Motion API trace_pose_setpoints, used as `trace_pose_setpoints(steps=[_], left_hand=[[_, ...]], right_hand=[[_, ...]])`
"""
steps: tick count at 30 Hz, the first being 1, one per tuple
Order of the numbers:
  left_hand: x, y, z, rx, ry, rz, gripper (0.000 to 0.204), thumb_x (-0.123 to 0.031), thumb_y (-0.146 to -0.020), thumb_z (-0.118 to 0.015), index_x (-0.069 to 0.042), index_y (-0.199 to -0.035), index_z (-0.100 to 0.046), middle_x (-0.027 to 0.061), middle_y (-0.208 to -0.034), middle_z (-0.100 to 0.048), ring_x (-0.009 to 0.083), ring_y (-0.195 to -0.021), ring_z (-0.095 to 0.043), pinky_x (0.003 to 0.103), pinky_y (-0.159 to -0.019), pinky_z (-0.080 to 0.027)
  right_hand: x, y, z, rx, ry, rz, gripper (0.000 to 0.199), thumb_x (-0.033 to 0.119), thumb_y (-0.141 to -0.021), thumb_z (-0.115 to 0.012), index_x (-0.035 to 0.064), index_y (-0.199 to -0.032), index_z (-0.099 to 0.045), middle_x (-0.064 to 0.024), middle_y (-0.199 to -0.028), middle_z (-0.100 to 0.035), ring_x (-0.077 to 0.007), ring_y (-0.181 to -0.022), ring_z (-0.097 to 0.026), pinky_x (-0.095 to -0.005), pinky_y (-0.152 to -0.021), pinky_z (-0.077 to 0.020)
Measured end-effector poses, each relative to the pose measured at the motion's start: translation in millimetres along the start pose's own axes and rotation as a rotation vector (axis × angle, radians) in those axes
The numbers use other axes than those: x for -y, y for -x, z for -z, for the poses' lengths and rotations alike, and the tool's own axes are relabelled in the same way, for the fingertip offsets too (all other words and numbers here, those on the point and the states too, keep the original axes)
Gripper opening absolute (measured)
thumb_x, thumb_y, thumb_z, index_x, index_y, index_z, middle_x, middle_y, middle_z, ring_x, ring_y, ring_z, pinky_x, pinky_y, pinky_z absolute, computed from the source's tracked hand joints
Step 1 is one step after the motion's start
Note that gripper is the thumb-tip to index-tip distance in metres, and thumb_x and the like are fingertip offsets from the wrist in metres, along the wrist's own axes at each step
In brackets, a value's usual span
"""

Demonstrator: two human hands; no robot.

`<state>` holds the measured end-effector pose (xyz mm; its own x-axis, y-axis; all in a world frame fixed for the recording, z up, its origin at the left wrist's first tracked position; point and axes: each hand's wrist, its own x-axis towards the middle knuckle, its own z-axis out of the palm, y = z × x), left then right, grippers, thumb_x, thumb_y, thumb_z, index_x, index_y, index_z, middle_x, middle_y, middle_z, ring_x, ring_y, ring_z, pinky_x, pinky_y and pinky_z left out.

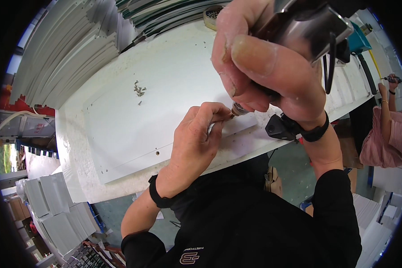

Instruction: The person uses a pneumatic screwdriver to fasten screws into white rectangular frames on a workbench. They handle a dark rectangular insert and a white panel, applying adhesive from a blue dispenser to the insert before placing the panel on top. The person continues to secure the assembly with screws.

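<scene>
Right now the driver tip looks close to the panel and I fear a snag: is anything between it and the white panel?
Only the left hand, pinching a small fastener at the tool tip on the white panel.

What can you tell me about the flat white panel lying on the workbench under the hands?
The flat white rectangular panel looks like painted sheet metal, smooth and matte. It lies flat on the white workbench, its long edge toward the person. A small round hole sits near that edge, with smaller ones at the left corner. A little heap of loose screws rests on it. The left hand presses on its near edge, where the right hand holds a metal power screwdriver tip-down.
</scene>
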<state>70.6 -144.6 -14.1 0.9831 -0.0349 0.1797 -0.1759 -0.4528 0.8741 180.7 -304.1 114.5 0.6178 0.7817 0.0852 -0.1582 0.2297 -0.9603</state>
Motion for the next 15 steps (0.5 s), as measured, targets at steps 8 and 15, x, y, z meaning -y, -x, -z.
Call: trace_pose_setpoints(steps=[8, 15], left_hand=[[0, 1, -3, 0.012, -0.01, -0.025, 0.027, 0.008, -0.092, -0.059, -0.006, -0.115, -0.059, 0.0087, -0.104, -0.072, 0.0288, -0.096, -0.066, 0.04, -0.079, -0.054], [7, 2, 1, 0.022, -0.168, -0.094, 0.027, 0.006, -0.093, -0.059, -0.002, -0.119, -0.056, 0.0141, -0.103, -0.069, 0.0329, -0.09, -0.068, 0.039, -0.077, -0.053]], right_hand=[[-36, 1, 4, -0.034, 0.07, 0.14, 0.024, 0.022, -0.093, -0.071, 0.0003, -0.092, -0.063, -0.0086, -0.075, -0.064, -0.0079, -0.054, -0.053, -0.0217, -0.049, -0.0422], [-22, 6, -23, -0.012, 0.312, 0.255, 0.023, 0.025, -0.086, -0.071, 0.005, -0.088, -0.06, -0.0032, -0.071, -0.058, -0.0075, -0.061, -0.051, -0.0252, -0.056, -0.0404]])
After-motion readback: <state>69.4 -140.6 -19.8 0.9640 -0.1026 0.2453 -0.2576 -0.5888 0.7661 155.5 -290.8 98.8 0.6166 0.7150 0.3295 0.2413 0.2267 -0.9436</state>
